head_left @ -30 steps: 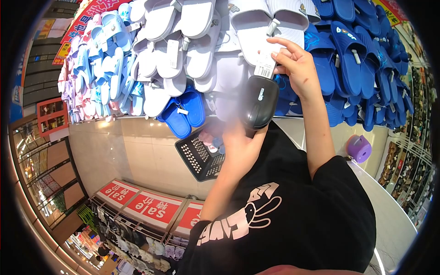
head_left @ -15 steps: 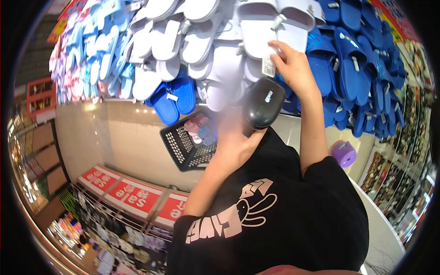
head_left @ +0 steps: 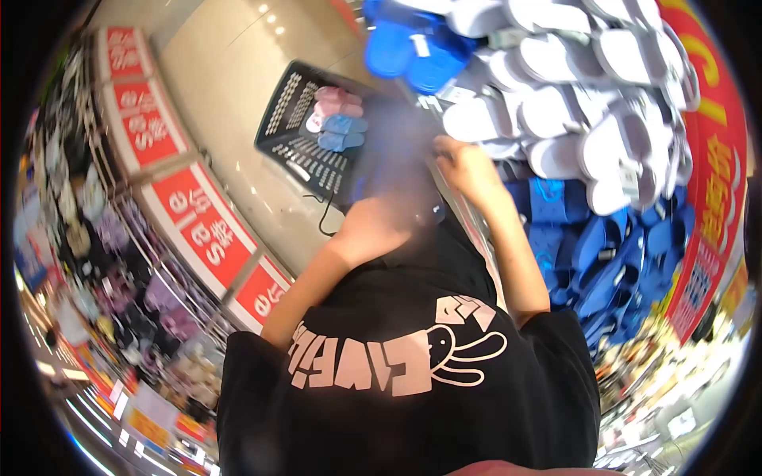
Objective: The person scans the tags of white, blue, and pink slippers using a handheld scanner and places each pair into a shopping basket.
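Note:
Near the centre, my left hand [head_left: 371,232] is closed on a black shoe [head_left: 430,213], mostly lost in a hazy smudge. My right hand [head_left: 470,173] is above and right of it, fingers curled together beside the white slippers [head_left: 480,119]; I cannot make out whether they hold anything. At the upper left of my hands, a dark basket [head_left: 279,103] on the floor holds pink slippers [head_left: 339,103] and light blue slippers [head_left: 343,132]. A pair of bright blue slippers [head_left: 389,49] hangs above.
Blue slippers [head_left: 607,238] hang in rows at right, beside a red sign [head_left: 702,214]. Along the left, red sale signs [head_left: 202,218] top a rack of shoes [head_left: 131,270]. A dark cord [head_left: 327,213] trails from the basket. The tiled floor [head_left: 214,103] shows between.
The view has turned, so the slipper wall now stands at the right and the basket sits higher. My right hand has left the white slipper's tag. The black shoe is lower and less visible.

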{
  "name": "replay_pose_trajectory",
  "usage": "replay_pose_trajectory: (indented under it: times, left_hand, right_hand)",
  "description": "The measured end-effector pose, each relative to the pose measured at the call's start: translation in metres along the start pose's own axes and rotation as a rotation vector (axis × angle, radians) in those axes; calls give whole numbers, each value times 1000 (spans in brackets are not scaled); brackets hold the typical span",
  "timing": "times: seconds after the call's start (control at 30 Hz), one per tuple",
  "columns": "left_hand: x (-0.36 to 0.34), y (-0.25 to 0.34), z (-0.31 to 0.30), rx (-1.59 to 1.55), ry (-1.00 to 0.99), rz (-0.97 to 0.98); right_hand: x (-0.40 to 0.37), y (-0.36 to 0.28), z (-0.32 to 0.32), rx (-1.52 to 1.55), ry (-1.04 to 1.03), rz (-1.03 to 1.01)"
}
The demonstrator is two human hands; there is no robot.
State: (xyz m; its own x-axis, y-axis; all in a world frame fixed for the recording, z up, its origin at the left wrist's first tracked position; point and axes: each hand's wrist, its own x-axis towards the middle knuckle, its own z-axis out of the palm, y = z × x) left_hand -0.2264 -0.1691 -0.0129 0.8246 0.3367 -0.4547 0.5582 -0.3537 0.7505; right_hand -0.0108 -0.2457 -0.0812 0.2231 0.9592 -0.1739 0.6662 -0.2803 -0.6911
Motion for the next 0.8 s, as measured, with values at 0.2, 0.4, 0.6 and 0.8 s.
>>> replay_pose_trajectory:
  times: [0.2,0.4,0.6,0.8]
  left_hand:
    - [-26,-36,39,-90,232,-125]
    - [-42,-35,65,-324,387,-520]
    - [-42,-26,90,-403,503,-702]
    - [-48,-60,123,-272,561,-482]
  right_hand:
    - [27,9,98,-516,-285,-470]
    - [75,30,111,-677,-727,-675]
    - [78,20,119,-646,-713,-675]
    - [64,21,123,-586,-716,-523]
